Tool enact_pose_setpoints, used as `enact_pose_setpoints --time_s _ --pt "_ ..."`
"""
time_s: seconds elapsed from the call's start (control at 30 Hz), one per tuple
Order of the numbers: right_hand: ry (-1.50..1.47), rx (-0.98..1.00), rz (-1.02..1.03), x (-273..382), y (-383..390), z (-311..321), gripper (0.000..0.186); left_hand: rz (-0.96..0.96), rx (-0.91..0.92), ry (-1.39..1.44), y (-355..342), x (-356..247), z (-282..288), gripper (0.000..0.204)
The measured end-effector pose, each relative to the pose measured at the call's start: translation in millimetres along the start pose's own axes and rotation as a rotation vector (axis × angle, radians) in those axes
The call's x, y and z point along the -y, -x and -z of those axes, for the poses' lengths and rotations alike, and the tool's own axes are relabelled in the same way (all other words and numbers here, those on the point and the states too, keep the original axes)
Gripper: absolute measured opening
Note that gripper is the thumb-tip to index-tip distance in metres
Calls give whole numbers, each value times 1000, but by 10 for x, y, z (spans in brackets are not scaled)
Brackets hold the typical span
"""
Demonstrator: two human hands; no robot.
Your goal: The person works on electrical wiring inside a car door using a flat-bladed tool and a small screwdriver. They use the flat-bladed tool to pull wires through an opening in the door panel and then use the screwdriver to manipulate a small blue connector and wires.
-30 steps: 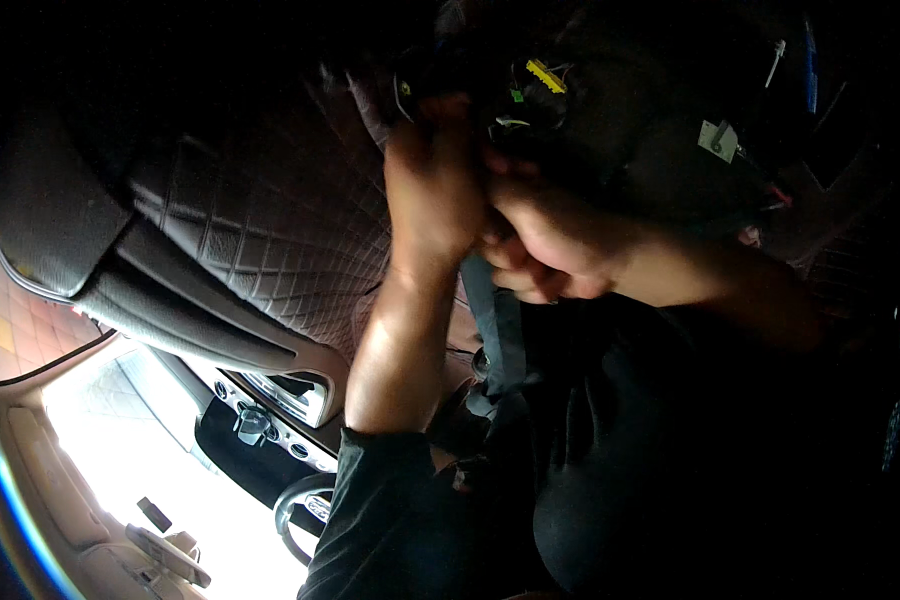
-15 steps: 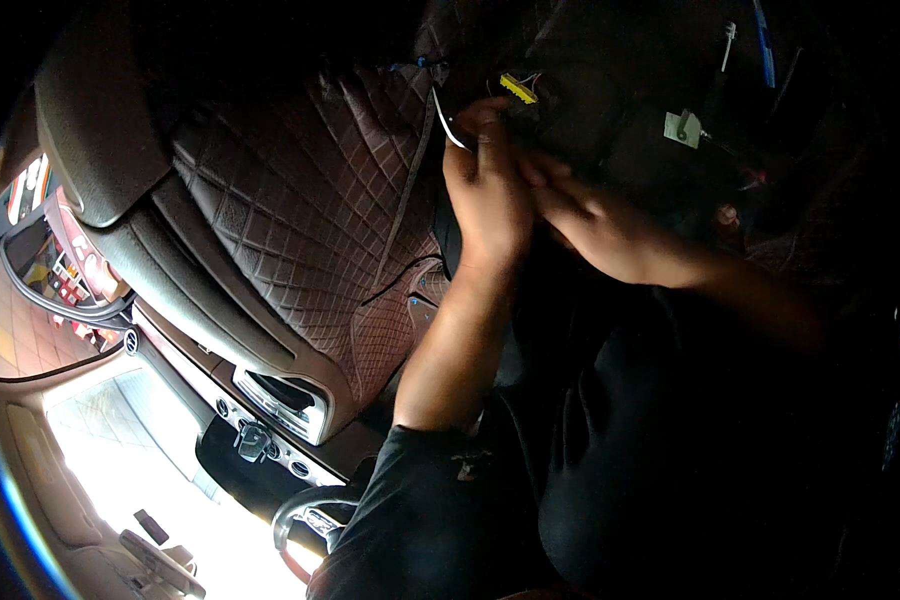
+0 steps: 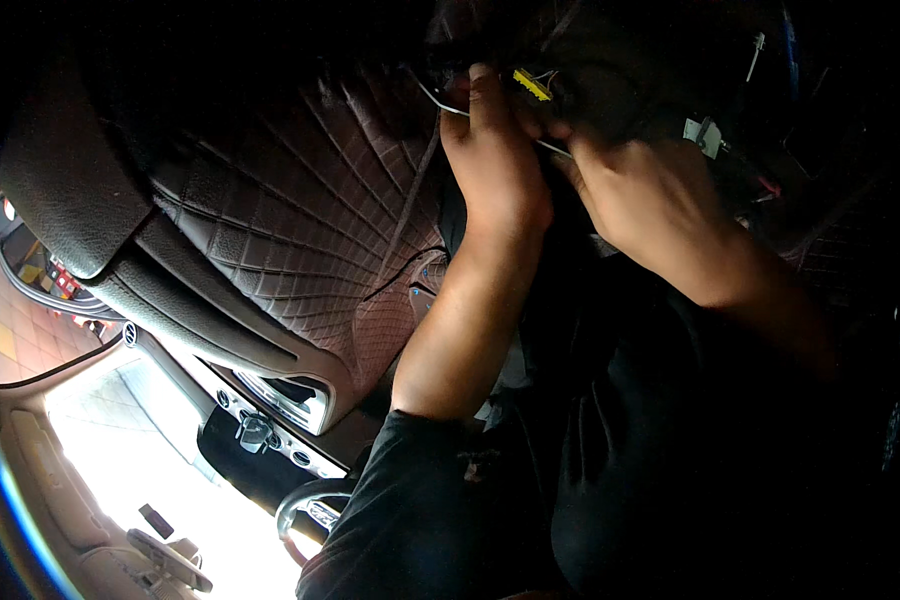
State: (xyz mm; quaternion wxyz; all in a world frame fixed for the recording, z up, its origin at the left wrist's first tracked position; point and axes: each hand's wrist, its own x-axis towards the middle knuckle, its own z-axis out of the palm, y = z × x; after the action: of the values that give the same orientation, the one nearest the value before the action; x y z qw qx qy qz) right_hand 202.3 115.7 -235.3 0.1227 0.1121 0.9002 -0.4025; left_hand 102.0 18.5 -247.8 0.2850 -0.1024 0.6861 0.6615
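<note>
I am looking down inside a car. My left hand (image 3: 495, 165) reaches up into a dark gap by the seat, its fingers curled around thin wires near a small yellow connector (image 3: 531, 84). My right hand (image 3: 642, 195) is close beside it, fingers bent into the same bundle of wiring (image 3: 440, 100). The fingertips of both hands are lost in shadow. A small white clip (image 3: 703, 132) sits just right of my right hand.
A dark quilted floor mat (image 3: 310, 220) fills the left middle. A black seat edge or trim panel (image 3: 80, 190) curves at the left. The open door with its switch panel (image 3: 270, 430) and bright ground lie at the lower left. My dark clothing fills the bottom.
Both hands have shifted up and right in the picture as my head turned. The quilted mat and the door now take more of the view. The hands stay together at the yellow connector.
</note>
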Motion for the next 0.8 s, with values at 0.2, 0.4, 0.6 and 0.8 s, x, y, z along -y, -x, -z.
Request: enact_pose_setpoints --time_s 0.2,0.4,0.6,0.8 --pt "105 -9 115 -1 25 47 22 32 7 117 78 -42 -27 22" --pt "84 98 61 42 60 15 22 34 20 39 103 -9 44 21" --pt "86 -12 36 27 91 22 21 16 34 28 62 3 -12 19" --pt "69 61 46 74 -10 58 25 31 23 124 37 -5 50 21"
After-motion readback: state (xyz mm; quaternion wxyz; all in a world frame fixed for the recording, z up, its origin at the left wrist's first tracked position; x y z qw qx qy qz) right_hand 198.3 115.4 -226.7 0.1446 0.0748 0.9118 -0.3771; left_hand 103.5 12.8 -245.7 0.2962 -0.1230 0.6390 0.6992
